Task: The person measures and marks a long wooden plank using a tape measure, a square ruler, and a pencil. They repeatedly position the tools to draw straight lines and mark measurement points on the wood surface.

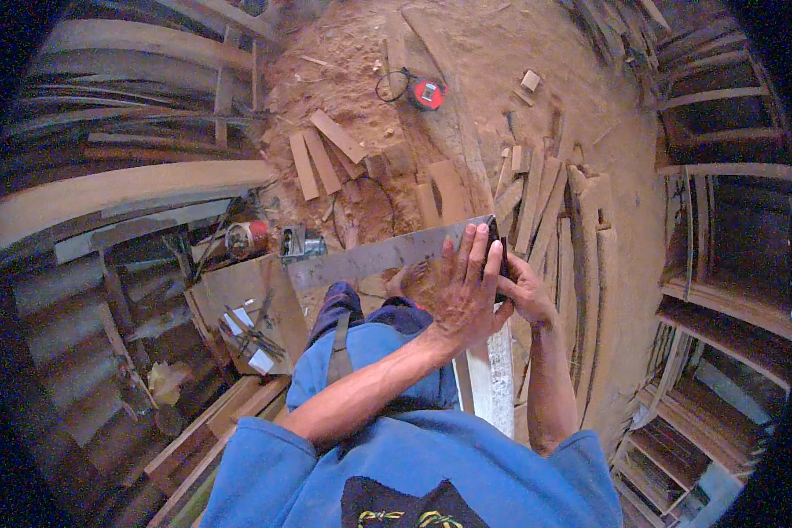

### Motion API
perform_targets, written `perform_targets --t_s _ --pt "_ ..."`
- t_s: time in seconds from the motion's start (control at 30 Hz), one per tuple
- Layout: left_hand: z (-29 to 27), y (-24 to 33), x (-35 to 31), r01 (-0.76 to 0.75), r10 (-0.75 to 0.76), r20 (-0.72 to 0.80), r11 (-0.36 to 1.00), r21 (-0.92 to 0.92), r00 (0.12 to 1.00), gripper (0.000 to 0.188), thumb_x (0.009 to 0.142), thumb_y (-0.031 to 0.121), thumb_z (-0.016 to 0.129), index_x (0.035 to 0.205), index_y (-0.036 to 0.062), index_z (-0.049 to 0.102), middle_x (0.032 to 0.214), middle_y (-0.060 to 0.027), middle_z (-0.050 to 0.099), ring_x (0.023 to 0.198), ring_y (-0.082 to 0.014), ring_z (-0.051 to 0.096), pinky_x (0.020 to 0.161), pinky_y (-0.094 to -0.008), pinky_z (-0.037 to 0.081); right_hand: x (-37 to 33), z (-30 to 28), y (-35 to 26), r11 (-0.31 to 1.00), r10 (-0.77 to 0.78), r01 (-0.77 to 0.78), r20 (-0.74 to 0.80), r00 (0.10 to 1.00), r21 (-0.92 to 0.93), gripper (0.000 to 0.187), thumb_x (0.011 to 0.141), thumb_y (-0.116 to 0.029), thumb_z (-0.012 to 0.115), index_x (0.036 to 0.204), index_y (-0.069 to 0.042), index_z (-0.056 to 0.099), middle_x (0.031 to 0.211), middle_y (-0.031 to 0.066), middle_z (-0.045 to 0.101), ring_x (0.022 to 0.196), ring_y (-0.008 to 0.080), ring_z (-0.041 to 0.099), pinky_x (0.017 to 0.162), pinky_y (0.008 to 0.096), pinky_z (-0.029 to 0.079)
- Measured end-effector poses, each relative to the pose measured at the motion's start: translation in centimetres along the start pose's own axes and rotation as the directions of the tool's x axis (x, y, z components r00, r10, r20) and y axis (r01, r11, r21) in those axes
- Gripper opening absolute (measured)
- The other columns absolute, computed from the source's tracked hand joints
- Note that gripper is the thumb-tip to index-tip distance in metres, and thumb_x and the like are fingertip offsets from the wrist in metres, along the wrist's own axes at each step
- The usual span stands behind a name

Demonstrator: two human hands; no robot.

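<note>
A long, flat grey metal blade [370, 260] with dark spots runs across in front of my body. At its right end is a black piece; I cannot tell whether the tool is a saw or a square. My left hand [471, 295] lies over this end, fingers stretched forward along the black piece. My right hand [530, 292] closes around the black end from the right, its fingertips partly hidden by my left hand. Below my hands a pale wooden beam [500, 378] runs toward me.
Ahead on the sawdust-covered floor lie a red tape measure [427, 94] and several short wood strips [317, 163]. Long rough boards [563, 255] lie to the right. At left stand a red tin [247, 238], a metal box [301, 244] and a wooden panel [246, 308] holding nails.
</note>
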State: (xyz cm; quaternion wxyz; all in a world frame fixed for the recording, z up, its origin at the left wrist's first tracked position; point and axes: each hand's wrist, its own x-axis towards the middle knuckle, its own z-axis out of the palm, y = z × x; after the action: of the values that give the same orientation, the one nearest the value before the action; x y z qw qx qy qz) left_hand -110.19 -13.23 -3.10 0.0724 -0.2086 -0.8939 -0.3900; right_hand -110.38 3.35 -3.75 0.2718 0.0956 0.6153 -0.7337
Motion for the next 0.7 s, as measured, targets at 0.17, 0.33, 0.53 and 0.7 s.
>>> perform_targets --t_s 0.17,0.33,0.53,0.7 --pt "-0.3 0.0 0.0 -0.004 0.004 0.004 0.999 0.035 1.000 0.102 0.074 0.034 0.082 0.155 0.0004 0.030 0.164 -0.0285 0.025 0.150 -0.0511 0.028 0.121 -0.0664 0.020 0.1 0.2 1.1 0.989 0.032 -0.033 0.005 0.999 0.145 0.054 0.098 -0.019 0.071 0.146 -0.004 0.051 0.130 0.0052 0.064 0.108 0.0162 0.065 0.091 0.0342 0.057" --pt "-0.3 0.1 0.1 -0.007 0.007 0.001 1.000 0.025 1.000 0.102 0.074 0.033 0.083 0.155 0.0005 0.030 0.163 -0.0284 0.027 0.151 -0.0511 0.028 0.121 -0.0675 0.019 0.2 0.0 1.4 0.998 -0.014 0.014 -0.004 1.000 0.065 0.055 0.099 -0.021 0.071 0.147 -0.004 0.050 0.129 0.0044 0.064 0.109 0.0161 0.065 0.091 0.0340 0.057" --pt "-0.4 0.2 0.2 -0.012 0.013 -0.002 1.000 0.026 1.000 0.103 0.072 0.034 0.084 0.154 0.0003 0.031 0.162 -0.0288 0.028 0.151 -0.0505 0.028 0.122 -0.0673 0.018 0.0 0.0 0.9 0.992 0.040 -0.040 0.009 0.999 0.122 0.057 0.100 -0.023 0.070 0.148 -0.002 0.048 0.132 0.0052 0.063 0.112 0.0165 0.063 0.094 0.0336 0.055" --pt "-0.4 0.0 0.1 -0.017 0.017 0.008 0.999 0.032 1.000 0.100 0.072 0.035 0.084 0.152 -0.0002 0.034 0.161 -0.0293 0.030 0.151 -0.0501 0.028 0.122 -0.0671 0.019 -0.1 0.2 1.3 0.991 0.022 -0.025 0.020 1.000 0.133 0.059 0.100 -0.022 0.070 0.149 -0.002 0.046 0.134 0.0060 0.062 0.115 0.0172 0.063 0.095 0.0334 0.055"
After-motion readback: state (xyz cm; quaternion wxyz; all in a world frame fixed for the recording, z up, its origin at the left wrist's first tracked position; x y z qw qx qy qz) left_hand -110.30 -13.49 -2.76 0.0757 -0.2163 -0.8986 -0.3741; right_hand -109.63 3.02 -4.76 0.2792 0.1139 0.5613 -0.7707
